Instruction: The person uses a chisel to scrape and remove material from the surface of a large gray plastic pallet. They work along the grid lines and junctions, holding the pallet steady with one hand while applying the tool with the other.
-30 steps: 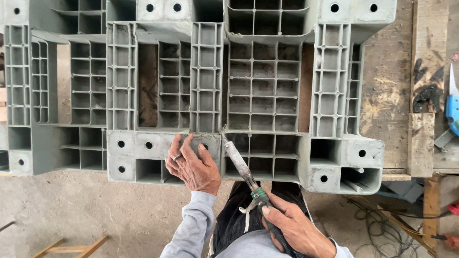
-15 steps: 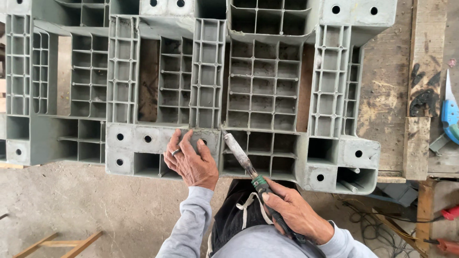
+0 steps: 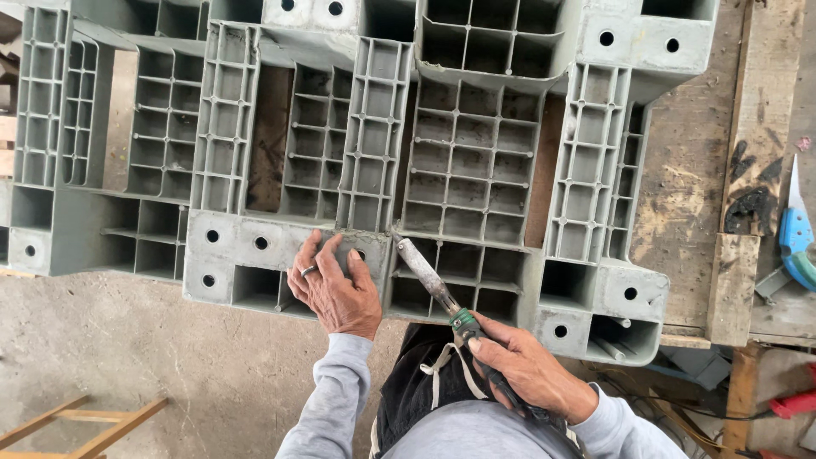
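- Left hand [image 3: 334,285]: fingers spread, pressing flat on the near edge of the grey plastic pallet [image 3: 476,170].
- Right hand [image 3: 527,367]: fingers wrapped around a metal-tipped tool [image 3: 429,279], tip touching the pallet just right of the left hand.

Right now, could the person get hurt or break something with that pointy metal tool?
Maybe. The left hand lies flat on the grey plastic pallet, close to the metal tip of the tool that the right hand grips. If the tip slips sideways, it might hit those fingers. The pallet also sticks out past the wooden bench, so hard pushing near that edge could perhaps make it tilt.
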